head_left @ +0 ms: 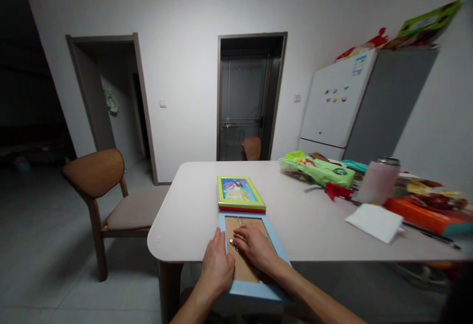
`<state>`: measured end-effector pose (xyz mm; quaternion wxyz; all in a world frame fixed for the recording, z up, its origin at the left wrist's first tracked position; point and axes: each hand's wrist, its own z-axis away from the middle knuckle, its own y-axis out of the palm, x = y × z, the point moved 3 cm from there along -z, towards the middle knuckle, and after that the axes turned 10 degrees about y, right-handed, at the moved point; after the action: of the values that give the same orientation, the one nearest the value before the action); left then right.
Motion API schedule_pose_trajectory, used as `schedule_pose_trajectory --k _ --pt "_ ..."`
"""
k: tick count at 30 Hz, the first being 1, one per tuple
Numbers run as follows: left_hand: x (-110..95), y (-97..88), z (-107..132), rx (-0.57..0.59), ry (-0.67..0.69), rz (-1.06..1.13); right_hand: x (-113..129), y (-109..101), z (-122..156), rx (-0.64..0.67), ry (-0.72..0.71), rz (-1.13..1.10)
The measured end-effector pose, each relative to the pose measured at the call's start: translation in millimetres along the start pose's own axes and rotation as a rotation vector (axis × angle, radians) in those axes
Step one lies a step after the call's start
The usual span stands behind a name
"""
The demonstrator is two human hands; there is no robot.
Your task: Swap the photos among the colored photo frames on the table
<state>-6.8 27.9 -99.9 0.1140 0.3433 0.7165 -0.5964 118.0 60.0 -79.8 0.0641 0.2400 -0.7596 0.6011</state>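
A light blue picture frame [251,289] lies back side up at the table's front edge, its near end jutting past it. Its brown backing board [242,267] faces upward, with small metal clips [241,221] along the opening. My left hand [217,265] grips the frame's left side, fingers fairly straight and close together. Over the board, my right hand [254,247] has bent fingers pressed at a metal fastener [231,241] on the left; the fingertips partly hide it. Just beyond lies a green picture frame [260,199] with a picture facing up, atop something red.
On the white table [185,205], the right side holds a green packet [318,168], a pink tumbler [379,181], white paper [375,223], a pen [434,234] and an orange box [417,213]. A wooden chair [94,176] stands left; a fridge [332,97] stands behind.
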Motion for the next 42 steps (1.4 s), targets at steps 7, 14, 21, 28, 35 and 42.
schedule_pose_trajectory --k 7,14,21,28,35,42 --pt "-3.9 -3.7 0.5 0.016 0.008 -0.020 -32.1 2.5 -32.2 -0.052 0.167 0.125" --pt "-3.8 -2.7 -1.8 0.036 0.002 -0.021 -29.8 11.7 -43.1 -0.056 0.207 0.133" --pt "-1.5 1.7 -4.3 0.039 -0.021 -0.053 -29.6 -19.5 -11.6 0.105 0.018 0.007" --pt "-3.8 4.0 -9.4 0.017 -0.055 -0.044 -23.5 -47.9 43.1 0.414 -0.085 -0.136" --pt "-5.6 4.6 -9.7 0.012 -0.053 -0.058 -15.9 -41.4 47.8 0.376 -0.068 -0.159" --pt "-6.9 4.1 -19.5 0.016 -0.081 -0.054 -19.1 -34.3 41.1 0.250 -0.034 -0.202"
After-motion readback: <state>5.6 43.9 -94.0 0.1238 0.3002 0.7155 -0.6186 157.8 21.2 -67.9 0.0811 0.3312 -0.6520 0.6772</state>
